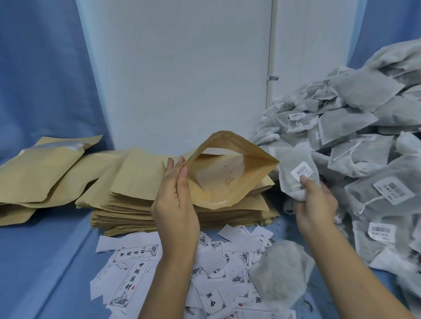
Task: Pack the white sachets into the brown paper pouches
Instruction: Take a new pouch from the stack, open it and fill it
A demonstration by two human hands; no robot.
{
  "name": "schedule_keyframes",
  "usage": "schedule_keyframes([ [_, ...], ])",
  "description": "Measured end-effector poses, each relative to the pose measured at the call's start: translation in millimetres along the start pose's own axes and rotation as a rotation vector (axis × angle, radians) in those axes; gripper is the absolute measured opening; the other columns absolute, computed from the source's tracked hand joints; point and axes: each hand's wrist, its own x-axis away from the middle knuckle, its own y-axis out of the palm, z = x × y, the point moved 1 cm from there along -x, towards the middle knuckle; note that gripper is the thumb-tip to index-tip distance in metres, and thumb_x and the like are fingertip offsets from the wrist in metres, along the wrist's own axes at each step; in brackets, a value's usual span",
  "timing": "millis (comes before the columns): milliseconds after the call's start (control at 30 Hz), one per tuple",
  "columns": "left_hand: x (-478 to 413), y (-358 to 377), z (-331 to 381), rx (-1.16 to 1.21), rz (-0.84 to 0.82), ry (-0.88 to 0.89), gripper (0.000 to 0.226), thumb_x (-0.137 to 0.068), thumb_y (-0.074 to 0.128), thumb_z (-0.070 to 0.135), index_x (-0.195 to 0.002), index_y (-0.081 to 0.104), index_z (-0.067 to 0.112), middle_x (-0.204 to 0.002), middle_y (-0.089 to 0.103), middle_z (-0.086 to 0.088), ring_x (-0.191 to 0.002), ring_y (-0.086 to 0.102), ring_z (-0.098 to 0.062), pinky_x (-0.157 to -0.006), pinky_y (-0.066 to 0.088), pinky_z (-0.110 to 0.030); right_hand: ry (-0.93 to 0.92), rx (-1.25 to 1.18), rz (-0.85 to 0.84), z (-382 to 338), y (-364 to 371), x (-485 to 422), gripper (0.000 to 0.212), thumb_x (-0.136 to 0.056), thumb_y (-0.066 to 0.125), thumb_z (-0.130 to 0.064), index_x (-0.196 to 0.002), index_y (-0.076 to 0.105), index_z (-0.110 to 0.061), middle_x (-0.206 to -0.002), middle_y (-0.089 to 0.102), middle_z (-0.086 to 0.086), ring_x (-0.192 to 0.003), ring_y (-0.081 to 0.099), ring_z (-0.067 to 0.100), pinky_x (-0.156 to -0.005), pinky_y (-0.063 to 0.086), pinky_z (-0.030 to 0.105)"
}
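Our left hand [175, 210] pinches the left edge of an open brown pouch [231, 175] between thumb and fingers, holding its mouth gaping toward us at the centre of the view. Our right hand [314, 206], at 4 o'clock of the pouch, curls its fingers round the lower end of a white sachet [294, 175] bearing a barcode tag. The sachet stands just beside the pouch's right corner, outside the mouth. A stack of flat pouches [132, 205] lies under the open one. The sachet heap [386, 160] fills 3 o'clock. Printed paper labels [137, 273] and one loose sachet [279, 274] lie at 6 o'clock on the blue cloth [36, 261].
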Motion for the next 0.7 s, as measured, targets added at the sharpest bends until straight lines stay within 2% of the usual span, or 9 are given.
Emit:
schedule_keyframes([
  [67,2,-1,2,-0.016,0.005,0.002,0.027,-0.098,0.048,0.019,-0.112,0.049,0.042,-0.11,0.044,0.044,-0.124,0.047,-0.004,-0.101,0.038,-0.012,0.148,-0.136,-0.128,-7,-3,5,0.022,-0.09,0.053,-0.004,-0.11,0.06,-0.005,-0.101,0.066,0.007,-0.081,0.064,0.015,-0.063,0.053,0.019],
  [100,4,-2,3,-0.017,0.003,-0.003,0.027,-0.098,0.047,0.02,-0.113,0.049,0.042,-0.11,0.045,0.043,-0.125,0.047,-0.004,-0.101,0.038,-0.013,0.233,-0.149,-0.217,-11,-4,9,0.022,-0.089,0.048,-0.004,-0.107,0.061,-0.006,-0.096,0.066,0.007,-0.079,0.063,0.016,-0.062,0.053,0.02],
  [167,5,-4,5,-0.009,0.003,-0.017,0.026,-0.097,0.047,0.022,-0.114,0.048,0.042,-0.111,0.045,0.041,-0.125,0.046,-0.002,-0.1,0.037,-0.009,0.38,-0.017,-0.395,-15,-9,16,0.027,-0.082,0.041,-0.001,-0.087,0.068,-0.005,-0.082,0.067,0.009,-0.07,0.064,0.019,-0.062,0.054,0.025],
  [233,6,-7,6,-0.006,0.009,-0.029,0.027,-0.098,0.047,0.021,-0.114,0.048,0.042,-0.111,0.046,0.039,-0.124,0.045,0.0,-0.097,0.035,-0.004,0.47,0.247,-0.529,-20,-17,21,0.027,-0.068,0.041,-0.001,-0.064,0.067,-0.006,-0.064,0.061,0.007,-0.052,0.058,0.016,-0.049,0.049,0.021],
  [333,7,-9,9,-0.016,0.01,-0.018,0.027,-0.098,0.047,0.021,-0.114,0.047,0.044,-0.11,0.046,0.038,-0.123,0.045,0.001,-0.097,0.034,-0.003,0.518,0.59,-0.717,-28,-32,20,0.03,-0.057,0.045,-0.005,-0.08,0.063,-0.001,-0.07,0.06,0.01,-0.055,0.056,0.016,-0.05,0.047,0.02],
  [433,8,-8,11,-0.008,0.01,-0.024,0.031,-0.098,0.048,0.021,-0.107,0.046,0.05,-0.111,0.048,0.034,-0.123,0.045,0.001,-0.095,0.034,-0.001,0.46,1.06,-0.883,-28,-34,23,0.027,-0.052,0.052,-0.01,-0.079,0.053,-0.003,-0.073,0.053,0.009,-0.065,0.053,0.021,-0.055,0.043,0.023],
  [500,9,-7,11,-0.013,0.008,-0.024,0.031,-0.098,0.048,0.021,-0.107,0.045,0.05,-0.112,0.048,0.031,-0.122,0.046,0.0,-0.095,0.035,-0.002,0.418,1.282,-0.983,-25,-28,29,0.028,-0.053,0.055,-0.014,-0.079,0.048,-0.006,-0.077,0.048,0.007,-0.076,0.046,0.021,-0.066,0.036,0.026],
  [567,9,-6,11,-0.018,0.005,-0.019,0.03,-0.098,0.048,0.021,-0.107,0.045,0.05,-0.111,0.048,0.032,-0.122,0.045,-0.001,-0.095,0.035,-0.001,0.458,1.355,-1.027,-25,-25,31,0.029,-0.058,0.059,-0.017,-0.085,0.053,-0.008,-0.084,0.056,0.006,-0.082,0.052,0.02,-0.074,0.04,0.028],
  [700,8,-6,9,-0.028,0.01,-0.024,0.03,-0.098,0.048,0.022,-0.107,0.046,0.05,-0.109,0.048,0.034,-0.122,0.047,-0.002,-0.095,0.036,-0.003,0.53,1.405,-1.158,-29,-26,31,0.034,-0.069,0.064,-0.011,-0.103,0.059,-0.01,-0.094,0.069,0.004,-0.085,0.067,0.018,-0.078,0.054,0.029],
])
